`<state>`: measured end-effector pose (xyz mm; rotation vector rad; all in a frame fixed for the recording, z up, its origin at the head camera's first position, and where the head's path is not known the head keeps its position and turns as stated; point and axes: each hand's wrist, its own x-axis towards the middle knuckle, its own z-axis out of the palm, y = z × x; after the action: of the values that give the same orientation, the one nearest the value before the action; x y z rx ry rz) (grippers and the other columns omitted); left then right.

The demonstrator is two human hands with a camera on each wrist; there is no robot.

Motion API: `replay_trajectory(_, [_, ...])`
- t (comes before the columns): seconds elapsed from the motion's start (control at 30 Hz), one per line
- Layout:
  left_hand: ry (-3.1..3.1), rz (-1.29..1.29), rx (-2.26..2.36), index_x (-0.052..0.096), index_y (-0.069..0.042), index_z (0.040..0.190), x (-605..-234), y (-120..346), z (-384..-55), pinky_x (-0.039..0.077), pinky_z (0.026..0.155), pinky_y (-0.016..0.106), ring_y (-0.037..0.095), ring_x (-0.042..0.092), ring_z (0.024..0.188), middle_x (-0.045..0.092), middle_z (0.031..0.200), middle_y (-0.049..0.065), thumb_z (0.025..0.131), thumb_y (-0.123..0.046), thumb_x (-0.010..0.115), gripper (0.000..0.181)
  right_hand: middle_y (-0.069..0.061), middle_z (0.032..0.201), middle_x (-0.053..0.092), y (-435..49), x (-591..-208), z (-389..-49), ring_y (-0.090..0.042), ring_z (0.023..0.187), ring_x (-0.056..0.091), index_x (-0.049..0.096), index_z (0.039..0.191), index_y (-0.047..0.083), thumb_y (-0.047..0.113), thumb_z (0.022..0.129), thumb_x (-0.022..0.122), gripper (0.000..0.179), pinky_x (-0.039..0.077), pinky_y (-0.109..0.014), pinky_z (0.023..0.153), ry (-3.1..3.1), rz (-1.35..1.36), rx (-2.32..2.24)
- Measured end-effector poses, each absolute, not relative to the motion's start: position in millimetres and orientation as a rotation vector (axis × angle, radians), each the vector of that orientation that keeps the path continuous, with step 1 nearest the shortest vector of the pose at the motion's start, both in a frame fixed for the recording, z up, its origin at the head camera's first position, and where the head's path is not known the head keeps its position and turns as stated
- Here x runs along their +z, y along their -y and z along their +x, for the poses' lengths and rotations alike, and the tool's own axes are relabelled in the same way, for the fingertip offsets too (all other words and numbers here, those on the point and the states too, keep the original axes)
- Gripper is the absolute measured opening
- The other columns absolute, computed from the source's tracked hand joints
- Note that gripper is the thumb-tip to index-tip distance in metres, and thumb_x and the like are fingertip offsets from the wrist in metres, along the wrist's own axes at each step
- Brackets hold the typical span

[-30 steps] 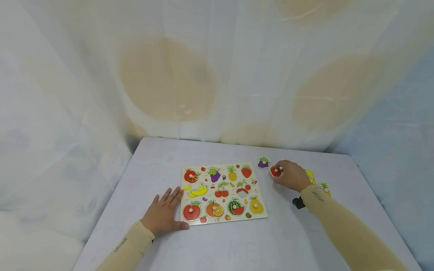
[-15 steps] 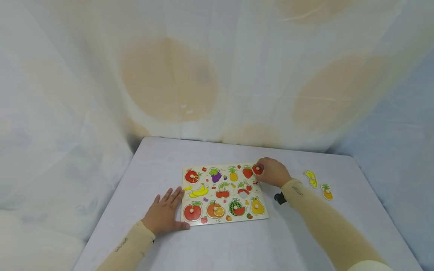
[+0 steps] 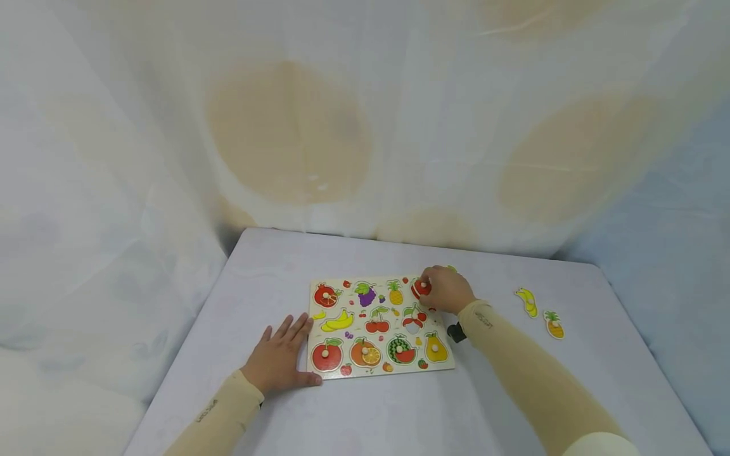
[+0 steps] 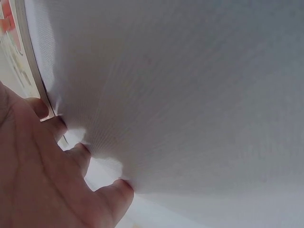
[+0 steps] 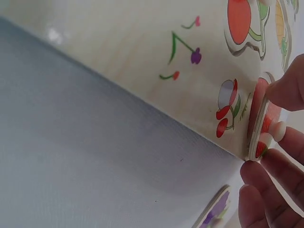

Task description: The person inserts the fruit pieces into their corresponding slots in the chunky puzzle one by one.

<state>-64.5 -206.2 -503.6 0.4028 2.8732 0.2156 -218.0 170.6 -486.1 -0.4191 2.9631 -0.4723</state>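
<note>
My right hand (image 3: 450, 290) holds a strawberry puzzle piece (image 5: 266, 121) with a small round knob (image 5: 277, 130). In the right wrist view the piece is tilted at the far right corner of the wooden fruit puzzle board (image 3: 395, 326), over the strawberry picture. Thumb and fingertips grip its edges. My left hand (image 3: 277, 361) lies flat with spread fingers at the board's left edge, the thumb by the near corner. Knobbed pieces such as the apple (image 3: 327, 356), orange (image 3: 365, 353) and pear (image 3: 436, 348) sit in the board.
A banana piece (image 3: 526, 302) and a pineapple piece (image 3: 554, 324) lie on the white table to the right. A grape piece (image 5: 216, 209) lies beside the board, mostly hidden behind my right hand in the head view. A draped cloth (image 3: 433, 158) hangs behind the table.
My right hand has carried the strawberry piece left, from the table beside the grape piece to the board's upper right corner. The left hand has stayed at the board's edge.
</note>
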Motion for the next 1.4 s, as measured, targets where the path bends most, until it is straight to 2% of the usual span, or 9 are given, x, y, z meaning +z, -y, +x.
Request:
replay_trajectory(0.33, [-2.879, 0.424, 0.178, 0.024, -0.013, 0.159, -503.0, 207.0, -65.7, 0.019, 0.113, 0.066, 0.035, 0.016, 0.149, 0.020, 0.165, 0.005, 0.067, -0.082, 0.067, 0.123, -0.003, 0.101, 0.066, -166.9, -487.2, -218.4, -0.019, 0.081, 0.057, 0.070, 0.108, 0.009, 0.026, 0.073, 0.084, 0.042, 0.053, -0.037, 0.075, -2.979, -0.430, -0.415])
replay_trajectory(0.9, [-2.879, 0.421, 0.208, 0.025, -0.012, 0.159, -499.2, 206.4, -63.2, 0.018, 0.113, 0.066, 0.036, 0.017, 0.149, 0.022, 0.164, 0.006, 0.068, -0.077, 0.072, 0.121, -0.004, 0.107, 0.066, -162.1, -488.4, -219.7, -0.020, 0.085, 0.058, 0.070, 0.113, 0.009, 0.028, 0.078, 0.083, 0.042, 0.054, -0.038, 0.081, -2.947, -0.411, -0.407])
replay_trajectory(1.4, [-2.861, 0.407, 0.227, 0.026, -0.012, 0.159, -496.8, 204.0, -62.7, 0.017, 0.113, 0.066, 0.036, 0.017, 0.149, 0.023, 0.164, 0.006, 0.069, -0.075, 0.073, 0.120, -0.008, 0.113, 0.065, -160.9, -479.9, -214.7, -0.021, 0.083, 0.057, 0.071, 0.108, 0.010, 0.026, 0.080, 0.081, 0.034, 0.055, -0.038, 0.077, -2.938, -0.437, -0.360])
